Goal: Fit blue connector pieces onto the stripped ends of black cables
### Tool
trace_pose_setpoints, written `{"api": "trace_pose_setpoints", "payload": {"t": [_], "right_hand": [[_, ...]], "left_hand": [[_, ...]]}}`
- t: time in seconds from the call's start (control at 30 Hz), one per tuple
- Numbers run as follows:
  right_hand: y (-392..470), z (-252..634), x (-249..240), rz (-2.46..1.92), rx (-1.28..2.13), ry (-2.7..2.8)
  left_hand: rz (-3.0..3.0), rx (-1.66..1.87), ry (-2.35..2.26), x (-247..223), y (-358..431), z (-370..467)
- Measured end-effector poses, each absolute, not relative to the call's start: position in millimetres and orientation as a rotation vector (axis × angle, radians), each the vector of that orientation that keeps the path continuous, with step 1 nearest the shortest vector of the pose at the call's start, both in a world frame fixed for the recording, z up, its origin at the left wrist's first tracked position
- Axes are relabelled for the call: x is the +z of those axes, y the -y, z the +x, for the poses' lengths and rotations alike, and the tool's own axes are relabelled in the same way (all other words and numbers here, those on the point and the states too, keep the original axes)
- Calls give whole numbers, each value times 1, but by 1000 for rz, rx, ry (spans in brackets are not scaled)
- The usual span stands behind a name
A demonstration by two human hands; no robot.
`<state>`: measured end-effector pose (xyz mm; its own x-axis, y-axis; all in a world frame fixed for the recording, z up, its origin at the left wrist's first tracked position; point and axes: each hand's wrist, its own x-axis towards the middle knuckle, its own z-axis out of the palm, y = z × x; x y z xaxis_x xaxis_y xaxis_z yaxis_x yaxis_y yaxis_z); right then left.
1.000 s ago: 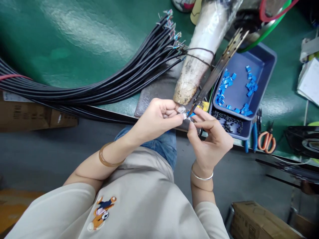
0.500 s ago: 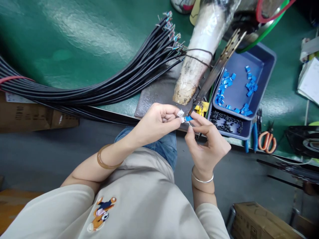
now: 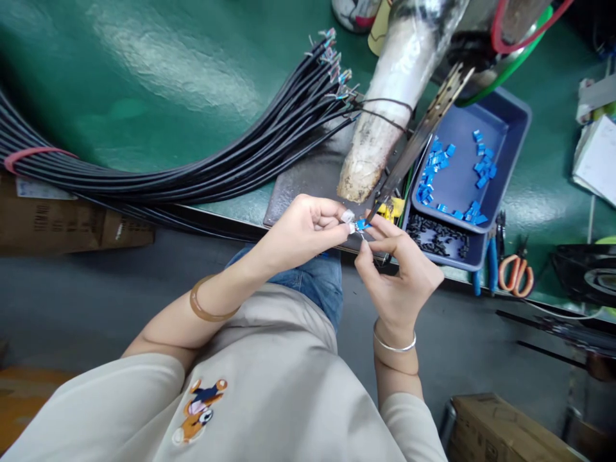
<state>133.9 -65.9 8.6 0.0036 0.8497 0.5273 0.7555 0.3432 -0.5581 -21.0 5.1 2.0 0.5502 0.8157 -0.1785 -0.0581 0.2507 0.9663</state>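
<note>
First, on the left, a bundle of black cables (image 3: 202, 174) curves along the desk (image 3: 163, 70), its colored wire ends near a wrapped white tube (image 3: 380, 122). Next, my left hand (image 3: 305, 231) pinches something small and white (image 3: 352, 228). A tiny blue connector (image 3: 360, 224) sits between my hands, by the tip of a long metal tool (image 3: 414, 141). My right hand (image 3: 402, 269) pinches a thin white wire (image 3: 362, 236). Beyond it, a tray (image 3: 514, 128) holds blue pieces (image 3: 486, 168), with orange-handled pliers (image 3: 514, 273) farther right.
</note>
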Motion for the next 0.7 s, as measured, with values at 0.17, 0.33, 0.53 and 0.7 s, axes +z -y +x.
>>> {"api": "trace_pose_setpoints", "payload": {"t": [0.17,0.33,0.53,0.7], "right_hand": [[66,136,7,-1443,146,1750],[63,135,11,-1444,127,1726],[63,133,14,-1419,170,1672],[66,134,9,-1421,178,1705]], "left_hand": [[1185,690,-797,-1,-5,-20],[1177,743,-807,6,-5,-16],[1154,737,-802,12,-6,-16],[1197,670,-796,6,-6,-19]]}}
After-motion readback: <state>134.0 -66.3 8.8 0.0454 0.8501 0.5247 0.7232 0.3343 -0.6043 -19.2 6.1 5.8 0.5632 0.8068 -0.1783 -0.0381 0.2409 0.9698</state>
